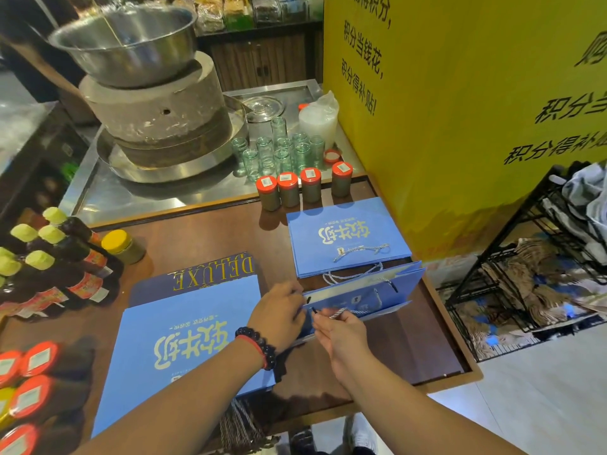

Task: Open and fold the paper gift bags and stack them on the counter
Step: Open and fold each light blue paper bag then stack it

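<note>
A blue paper gift bag (368,292) stands partly opened on the brown counter (410,349), its mouth toward me and its rope handles showing. My left hand (279,315) grips the bag's left edge. My right hand (340,333) pinches the near rim by the rope handle. Behind the bag lies a stack of flat blue bags (348,236). A second pile of flat blue bags (184,353) lies at the front left, on top of a dark folder marked DELUXE (213,270).
Four red-capped jars (303,188) stand at the counter's back edge, with glass cups (279,152) and a stone mill (154,116) behind. Dark bottles (56,257) and red-lidded jars (26,389) crowd the left. A yellow pillar (460,110) and black wire rack (542,264) stand on the right.
</note>
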